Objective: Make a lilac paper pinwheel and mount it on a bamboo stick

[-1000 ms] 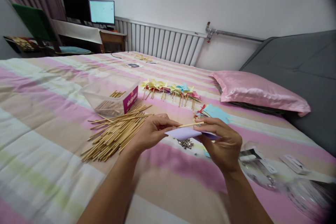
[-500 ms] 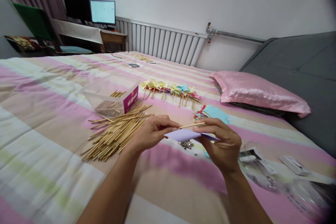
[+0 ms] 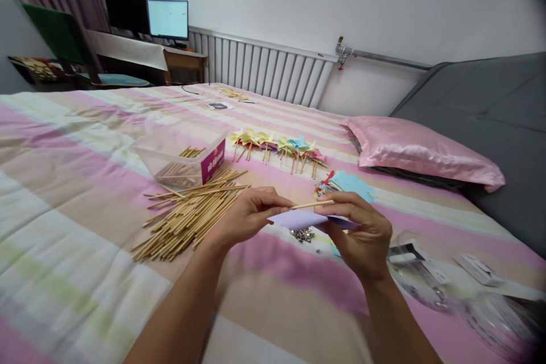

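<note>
A thin wooden stick point(image 3: 313, 204) lies level across the top of a lilac paper piece point(image 3: 297, 219), between my two hands. My left hand point(image 3: 247, 213) is closed, pinching the left end of the stick and the paper's edge. On the other side, my right hand point(image 3: 364, 233) is closed around the right part of the paper, its fingers over the stick's far end. The fingers hide how stick and paper are joined. Just below the paper, small shiny metal pieces point(image 3: 303, 235) lie heaped on the bedspread. Left of my left hand is a loose pile of wooden sticks point(image 3: 187, 222).
A clear plastic box point(image 3: 147, 151) with more sticks stands behind the pile. Several paper pinwheels point(image 3: 256, 137) lie in a row beyond my hands. Blue paper sheets point(image 3: 352, 183) lie behind my right hand, clear packaging point(image 3: 420, 267) to its right. A pink pillow point(image 3: 422, 148) rests farther back.
</note>
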`<state>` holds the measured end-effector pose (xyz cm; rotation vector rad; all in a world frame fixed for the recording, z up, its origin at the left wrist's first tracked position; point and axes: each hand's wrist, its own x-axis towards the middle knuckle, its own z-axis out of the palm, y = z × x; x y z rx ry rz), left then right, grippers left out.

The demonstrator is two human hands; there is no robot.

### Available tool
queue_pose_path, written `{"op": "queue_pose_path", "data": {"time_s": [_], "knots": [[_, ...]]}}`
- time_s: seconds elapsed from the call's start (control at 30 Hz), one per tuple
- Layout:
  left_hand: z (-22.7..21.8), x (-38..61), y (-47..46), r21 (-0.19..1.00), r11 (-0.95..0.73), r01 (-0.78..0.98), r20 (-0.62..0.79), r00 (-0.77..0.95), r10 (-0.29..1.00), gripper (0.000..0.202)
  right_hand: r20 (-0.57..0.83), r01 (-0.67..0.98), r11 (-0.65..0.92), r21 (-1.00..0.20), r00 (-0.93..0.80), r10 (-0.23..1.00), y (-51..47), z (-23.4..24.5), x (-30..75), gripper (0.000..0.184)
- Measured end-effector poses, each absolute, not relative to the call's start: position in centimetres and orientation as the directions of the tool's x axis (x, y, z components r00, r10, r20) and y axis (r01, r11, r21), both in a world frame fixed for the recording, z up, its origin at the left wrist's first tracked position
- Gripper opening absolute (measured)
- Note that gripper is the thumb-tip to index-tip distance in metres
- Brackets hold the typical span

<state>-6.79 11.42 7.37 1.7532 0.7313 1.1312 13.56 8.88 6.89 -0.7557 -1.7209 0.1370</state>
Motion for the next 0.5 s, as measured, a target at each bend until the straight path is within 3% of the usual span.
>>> {"op": "queue_pose_path", "data": {"time_s": [0.5], "knots": [[7.09, -6.83, 11.54, 0.905, -0.426, -0.007, 0.393, 0.402, 0.827, 0.014, 0.829, 0.423, 0.776, -0.467, -0.097, 0.551, 8.67, 7.16, 13.62, 0.019]]}}
